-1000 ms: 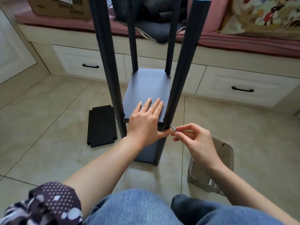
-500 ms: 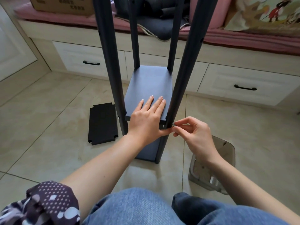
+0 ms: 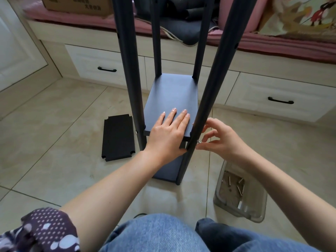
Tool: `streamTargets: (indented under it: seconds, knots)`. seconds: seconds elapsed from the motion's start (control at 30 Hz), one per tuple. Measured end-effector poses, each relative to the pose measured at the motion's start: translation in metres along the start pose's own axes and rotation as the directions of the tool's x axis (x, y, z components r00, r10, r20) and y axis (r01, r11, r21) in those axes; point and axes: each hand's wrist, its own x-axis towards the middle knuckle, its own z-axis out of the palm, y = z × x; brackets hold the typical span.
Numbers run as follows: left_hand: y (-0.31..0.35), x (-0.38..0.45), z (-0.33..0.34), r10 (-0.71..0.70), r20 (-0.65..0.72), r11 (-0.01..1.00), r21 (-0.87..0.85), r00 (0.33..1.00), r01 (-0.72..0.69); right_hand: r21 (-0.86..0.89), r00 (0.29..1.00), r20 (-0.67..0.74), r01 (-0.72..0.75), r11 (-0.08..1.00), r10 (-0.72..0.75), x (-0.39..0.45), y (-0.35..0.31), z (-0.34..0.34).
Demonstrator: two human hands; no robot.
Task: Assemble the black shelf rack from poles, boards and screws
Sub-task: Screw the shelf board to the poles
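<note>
Matte black board [image 3: 171, 99], left hand [image 3: 168, 132] pressed flat, right hand [image 3: 221, 140] pinching silver screw [image 3: 198, 142] at round pole [image 3: 205, 106].

Matt black poles [image 3: 209, 99] and a smooth matt board [image 3: 171, 99] are showing little sheen. Glossy beige floor tiles [image 3: 54, 124] are reflecting light. Metal screws [image 3: 236, 186] are lying in a clear plastic tray [image 3: 254, 213].

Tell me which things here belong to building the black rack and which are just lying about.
Part of the job:
black shelf board under the left hand
near right black pole
small silver screw at the right hand
spare black notched board
clear plastic tub of screws

Lying about:
cardboard box
pink cushion
</note>
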Motion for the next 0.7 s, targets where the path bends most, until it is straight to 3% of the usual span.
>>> streamTargets:
  seconds: [0.1, 0.17, 0.23, 0.33, 0.4, 0.47, 0.53, 0.57, 0.63, 0.7]
  knots:
    - [0.008, -0.016, -0.011, -0.044, -0.127, 0.986, -0.168, 0.991, 0.022, 0.062, 0.998, 0.067, 0.000, 0.998, -0.004, 0.003, 0.002, -0.005]
    - [0.019, -0.038, -0.009, -0.199, -0.359, 0.928, -0.369, 0.912, 0.057, 0.057, 0.997, 0.082, -0.005, 0.998, 0.000, 0.004, 0.003, -0.004]
    - [0.029, -0.059, -0.005, -0.358, -0.458, 0.821, -0.569, 0.814, 0.041, 0.039, 0.996, 0.084, -0.005, 0.999, 0.002, 0.004, 0.004, -0.004]
    - [0.040, -0.072, -0.004, -0.525, -0.333, 0.609, -0.790, 0.783, 0.073, 0.020, 0.995, 0.101, -0.001, 1.000, -0.001, 0.006, 0.002, -0.005]
    - [0.042, -0.069, -0.002, -0.620, -0.143, 0.427, -0.887, 0.771, 0.179, 0.007, 0.993, 0.118, 0.005, 1.000, -0.005, 0.007, 0.000, -0.007]
    - [0.041, -0.060, 0.001, -0.639, 0.175, 0.123, -0.938, 0.749, 0.323, -0.001, 0.991, 0.132, 0.017, 1.000, -0.016, 0.007, -0.001, -0.008]
    - [0.038, -0.049, 0.005, -0.519, 0.468, -0.269, -0.884, 0.715, 0.383, 0.001, 0.991, 0.128, 0.026, 1.000, -0.026, 0.006, 0.000, -0.008]
    - [0.038, -0.042, 0.007, -0.458, 0.534, -0.389, -0.839, 0.711, 0.380, -0.001, 0.993, 0.118, 0.030, 1.000, -0.029, 0.005, 0.001, -0.007]
    - [0.037, -0.029, 0.009, -0.412, 0.543, -0.450, -0.819, 0.731, 0.355, -0.010, 0.995, 0.092, 0.038, 0.999, -0.037, 0.003, 0.004, -0.003]
    - [0.038, -0.021, 0.011, -0.419, 0.507, -0.428, -0.842, 0.753, 0.329, -0.007, 0.996, 0.075, 0.043, 0.999, -0.042, 0.002, 0.007, -0.003]
